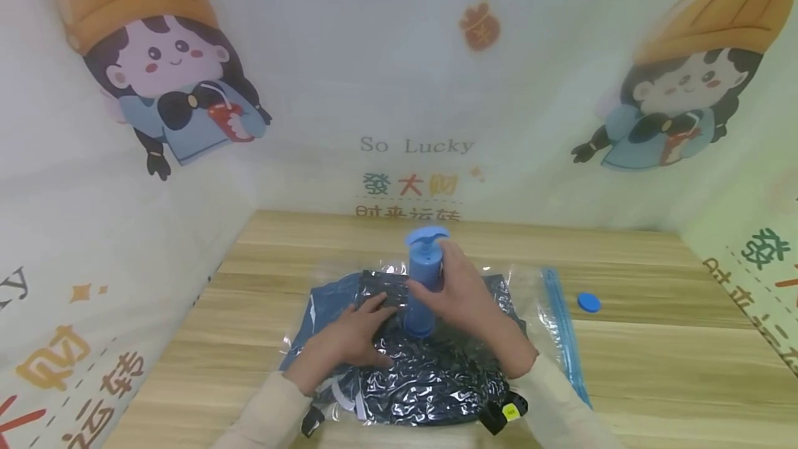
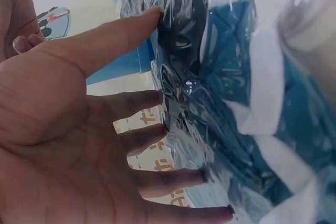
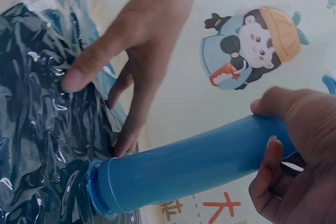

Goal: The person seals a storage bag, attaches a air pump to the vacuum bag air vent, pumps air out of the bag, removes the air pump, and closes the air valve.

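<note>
A blue hand pump [image 1: 421, 276] stands upright on a clear vacuum storage bag [image 1: 411, 386] full of dark, crumpled clothing. My right hand [image 1: 461, 289] grips the pump's barrel below its handle, thumb and fingers curled round it. In the right wrist view the pump's base [image 3: 107, 190] meets the bag's surface. My left hand [image 1: 358, 338] rests on the bag just left of the pump, fingers spread. The left wrist view shows its fingertips [image 2: 197, 176] touching the wrinkled plastic, with blue cloth and a white strip [image 2: 265, 82] inside.
A round blue cap [image 1: 589, 302] lies on the wooden table [image 1: 648, 338] to the right of the bag. The bag's blue zip edge [image 1: 564, 331] runs along its right side. A printed cloth [image 1: 411, 89] hangs behind and beside the table.
</note>
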Demonstrator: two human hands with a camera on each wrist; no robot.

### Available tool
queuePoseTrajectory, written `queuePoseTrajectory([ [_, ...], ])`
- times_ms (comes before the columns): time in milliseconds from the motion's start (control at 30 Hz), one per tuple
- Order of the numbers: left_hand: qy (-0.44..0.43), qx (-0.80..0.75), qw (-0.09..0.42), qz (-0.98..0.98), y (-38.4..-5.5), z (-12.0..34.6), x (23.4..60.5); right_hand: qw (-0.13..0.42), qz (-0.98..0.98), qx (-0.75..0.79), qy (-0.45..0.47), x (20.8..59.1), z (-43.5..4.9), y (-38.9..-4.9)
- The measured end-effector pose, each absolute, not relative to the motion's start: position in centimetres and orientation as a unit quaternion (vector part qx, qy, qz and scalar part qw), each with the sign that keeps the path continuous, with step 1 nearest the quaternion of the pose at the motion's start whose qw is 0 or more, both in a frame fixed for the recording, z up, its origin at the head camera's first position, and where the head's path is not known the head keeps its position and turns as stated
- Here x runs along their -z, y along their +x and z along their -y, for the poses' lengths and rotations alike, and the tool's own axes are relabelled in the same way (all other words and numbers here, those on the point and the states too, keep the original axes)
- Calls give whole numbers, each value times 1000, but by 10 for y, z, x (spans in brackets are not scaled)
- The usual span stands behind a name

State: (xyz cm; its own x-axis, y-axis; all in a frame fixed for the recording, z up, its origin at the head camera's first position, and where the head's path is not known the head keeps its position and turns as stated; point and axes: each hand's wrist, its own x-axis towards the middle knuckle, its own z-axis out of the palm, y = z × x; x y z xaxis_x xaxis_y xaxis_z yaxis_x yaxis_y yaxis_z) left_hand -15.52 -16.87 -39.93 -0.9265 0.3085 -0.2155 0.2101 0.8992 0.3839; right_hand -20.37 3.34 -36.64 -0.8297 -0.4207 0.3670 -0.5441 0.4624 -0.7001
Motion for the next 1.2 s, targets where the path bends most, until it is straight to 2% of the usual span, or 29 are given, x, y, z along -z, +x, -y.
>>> queuePoseTrajectory([
  [433,110,-161,162,-967,-155,165,401,-52,777,-552,298,368,-40,-210],
  [667,112,-157,174,-966,-155,164,401,-81,750,-583,302,370,-41,-217],
  [1200,98,-149,181,-967,-155,163,400,20,773,-553,308,373,-33,-213],
])
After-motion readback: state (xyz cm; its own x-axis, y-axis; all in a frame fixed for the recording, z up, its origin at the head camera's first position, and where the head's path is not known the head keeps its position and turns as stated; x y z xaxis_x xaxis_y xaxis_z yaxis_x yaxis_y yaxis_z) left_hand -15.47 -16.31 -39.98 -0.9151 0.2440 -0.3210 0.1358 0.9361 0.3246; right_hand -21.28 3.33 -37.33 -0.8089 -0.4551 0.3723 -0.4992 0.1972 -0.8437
